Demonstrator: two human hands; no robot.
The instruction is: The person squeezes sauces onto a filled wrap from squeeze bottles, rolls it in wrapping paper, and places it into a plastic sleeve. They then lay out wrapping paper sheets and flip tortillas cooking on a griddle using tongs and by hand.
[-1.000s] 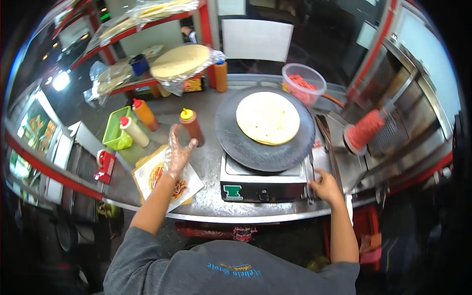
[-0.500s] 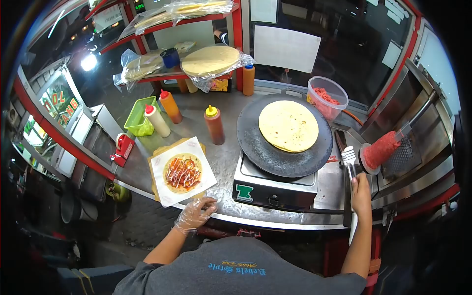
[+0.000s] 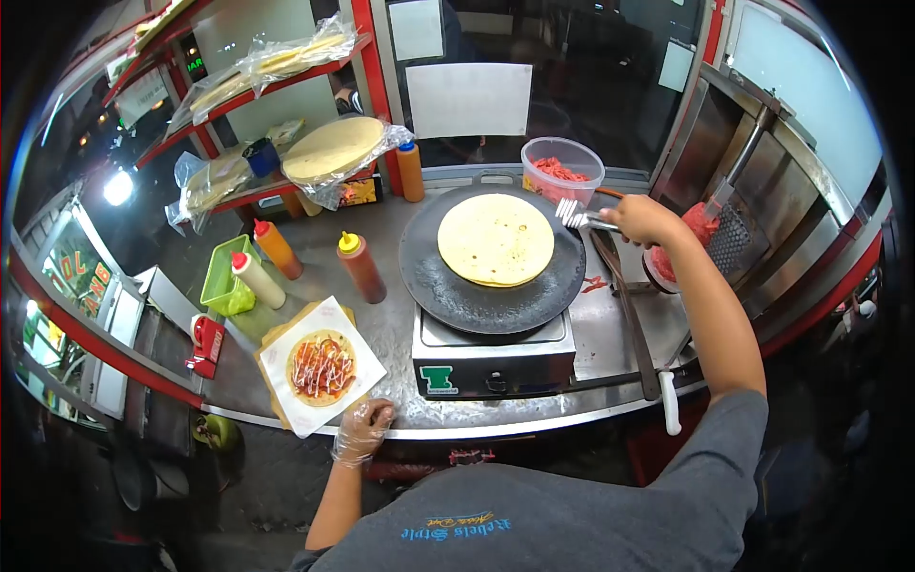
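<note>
My right hand (image 3: 640, 219) is closed round the handle of metal tongs (image 3: 583, 215), whose tips are over the right rim of the round black griddle (image 3: 477, 310). Pale flatbreads (image 3: 496, 239) lie stacked on that griddle. My left hand (image 3: 363, 429), in a clear plastic glove, rests at the counter's front edge with fingers curled; what it holds, if anything, is hidden. Just up and left of it, a topped flatbread (image 3: 321, 368) with red sauce and white lines lies on white paper (image 3: 283, 357). A clear tub (image 3: 562, 170) of red strips stands behind the griddle.
Sauce bottles (image 3: 361, 268) and a green basket (image 3: 227, 276) stand on the left. A red tape dispenser (image 3: 205, 345) sits near the left edge. A white-handled knife (image 3: 670, 402) and a long dark tool (image 3: 631, 329) lie right of the stove. Behind is a meat spit (image 3: 700, 225).
My right hand took up the tongs and has raised them from the counter's right side towards the griddle. My left hand moved back from above the topped flatbread to the front edge, fingers now curled.
</note>
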